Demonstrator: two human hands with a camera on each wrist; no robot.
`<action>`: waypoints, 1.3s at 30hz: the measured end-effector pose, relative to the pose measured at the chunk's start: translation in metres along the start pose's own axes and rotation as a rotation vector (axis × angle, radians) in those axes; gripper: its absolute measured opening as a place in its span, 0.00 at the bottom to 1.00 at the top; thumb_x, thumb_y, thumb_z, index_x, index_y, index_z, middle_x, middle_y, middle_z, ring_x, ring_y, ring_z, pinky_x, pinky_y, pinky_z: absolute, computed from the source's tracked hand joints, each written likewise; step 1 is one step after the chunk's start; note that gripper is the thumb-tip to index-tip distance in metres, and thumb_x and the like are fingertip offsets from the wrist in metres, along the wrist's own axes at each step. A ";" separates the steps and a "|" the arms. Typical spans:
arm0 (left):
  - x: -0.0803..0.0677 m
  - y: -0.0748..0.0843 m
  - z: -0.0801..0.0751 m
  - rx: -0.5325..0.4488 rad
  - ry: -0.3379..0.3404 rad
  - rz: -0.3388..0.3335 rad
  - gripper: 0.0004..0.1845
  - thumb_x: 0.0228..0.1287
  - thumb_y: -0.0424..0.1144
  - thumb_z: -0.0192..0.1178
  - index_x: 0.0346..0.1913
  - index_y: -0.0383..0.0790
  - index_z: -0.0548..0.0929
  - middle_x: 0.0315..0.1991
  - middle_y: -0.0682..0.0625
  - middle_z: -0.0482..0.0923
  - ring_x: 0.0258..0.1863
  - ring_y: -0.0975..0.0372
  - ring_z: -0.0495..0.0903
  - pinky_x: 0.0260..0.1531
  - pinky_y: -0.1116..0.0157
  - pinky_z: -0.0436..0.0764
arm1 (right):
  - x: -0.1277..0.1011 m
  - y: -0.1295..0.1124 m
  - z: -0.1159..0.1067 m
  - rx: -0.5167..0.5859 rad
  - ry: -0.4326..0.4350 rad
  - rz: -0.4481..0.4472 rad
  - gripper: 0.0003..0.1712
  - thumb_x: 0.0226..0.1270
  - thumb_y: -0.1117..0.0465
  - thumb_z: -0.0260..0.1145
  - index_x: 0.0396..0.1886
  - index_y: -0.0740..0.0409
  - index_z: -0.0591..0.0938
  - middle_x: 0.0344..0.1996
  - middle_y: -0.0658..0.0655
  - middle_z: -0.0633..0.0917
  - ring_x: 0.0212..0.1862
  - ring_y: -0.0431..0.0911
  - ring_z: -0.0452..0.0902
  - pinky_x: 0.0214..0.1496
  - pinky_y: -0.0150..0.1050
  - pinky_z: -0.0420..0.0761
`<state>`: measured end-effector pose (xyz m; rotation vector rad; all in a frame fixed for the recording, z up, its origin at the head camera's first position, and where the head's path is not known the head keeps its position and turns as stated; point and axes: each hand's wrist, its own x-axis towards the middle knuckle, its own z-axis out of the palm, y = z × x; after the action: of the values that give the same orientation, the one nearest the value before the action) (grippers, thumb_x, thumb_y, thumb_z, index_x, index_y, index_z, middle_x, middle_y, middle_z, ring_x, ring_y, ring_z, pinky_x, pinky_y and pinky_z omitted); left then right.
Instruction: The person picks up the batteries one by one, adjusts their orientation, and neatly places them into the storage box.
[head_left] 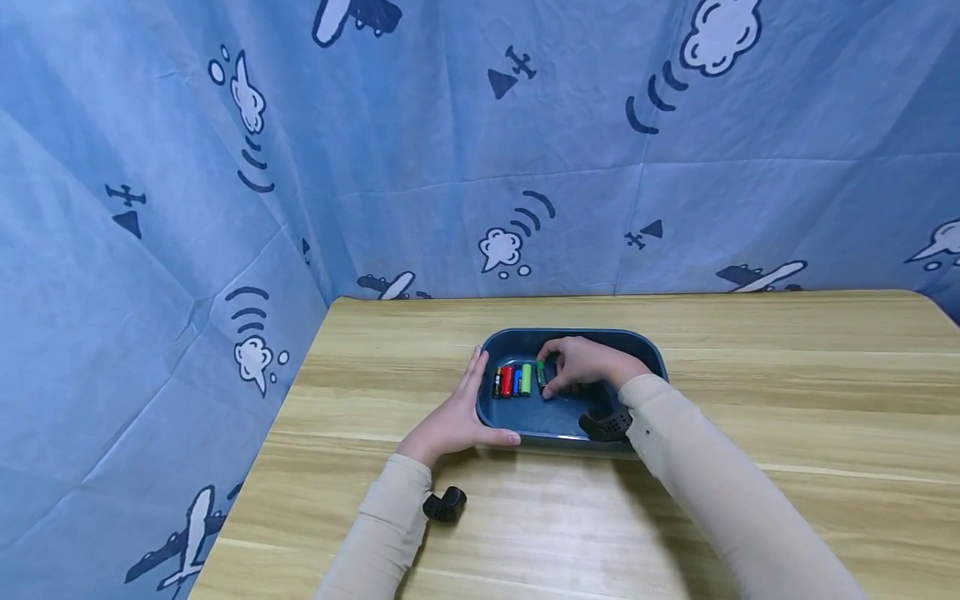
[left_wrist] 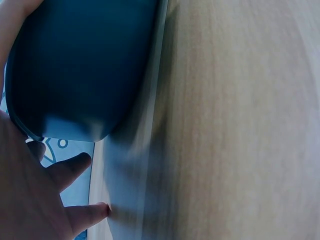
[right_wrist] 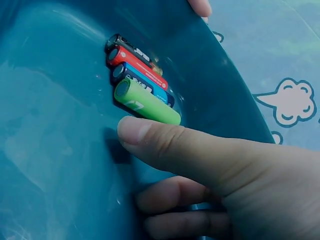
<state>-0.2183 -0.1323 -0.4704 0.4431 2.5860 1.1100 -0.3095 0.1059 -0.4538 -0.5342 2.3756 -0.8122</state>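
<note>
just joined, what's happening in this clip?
A person is lining up batteries in a dark blue tray on a wooden table. The left hand braces the tray's left edge, fingers straight. The right hand is inside the tray, fingers curled round a dark green battery at the right end of the row. Beside it lie a light green battery, then blue, red and black ones, side by side and touching.
</note>
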 end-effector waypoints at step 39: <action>0.000 0.001 0.000 0.002 -0.006 0.003 0.66 0.40 0.63 0.70 0.72 0.60 0.30 0.71 0.65 0.22 0.71 0.56 0.42 0.63 0.50 0.56 | 0.006 -0.008 0.008 -0.143 0.046 -0.027 0.32 0.43 0.46 0.77 0.46 0.54 0.74 0.20 0.52 0.77 0.19 0.44 0.71 0.22 0.36 0.72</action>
<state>-0.2178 -0.1312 -0.4697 0.4505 2.5828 1.1057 -0.3076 0.0935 -0.4566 -0.6124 2.4871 -0.6765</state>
